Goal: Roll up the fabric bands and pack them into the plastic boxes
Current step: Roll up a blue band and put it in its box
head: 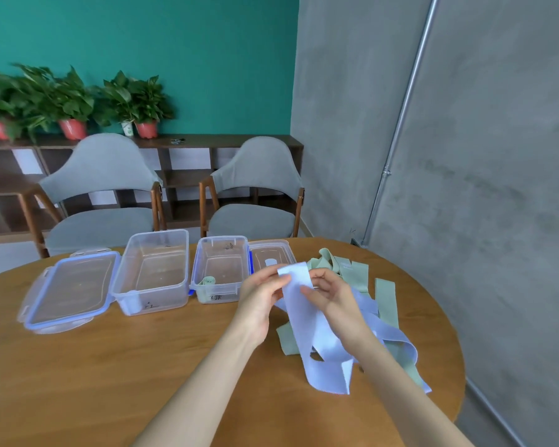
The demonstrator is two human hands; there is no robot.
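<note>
My left hand (262, 293) and my right hand (331, 293) both pinch the top end of a pale lilac fabric band (317, 333), held above the table. The rest of that band trails down in loops toward the near right. Green bands (384, 295) lie loose under and behind it. A rolled green band (206, 281) sits in the near left corner of the small clear box (220, 269). The larger clear box (154, 272) stands open to its left, with a pale roll (132, 303) at its near corner.
A blue-rimmed lid (70, 290) lies left of the large box. A smaller lid (270, 253) lies right of the small box. The round wooden table (126, 366) has two grey chairs (97, 195) behind it. A grey wall stands close on the right.
</note>
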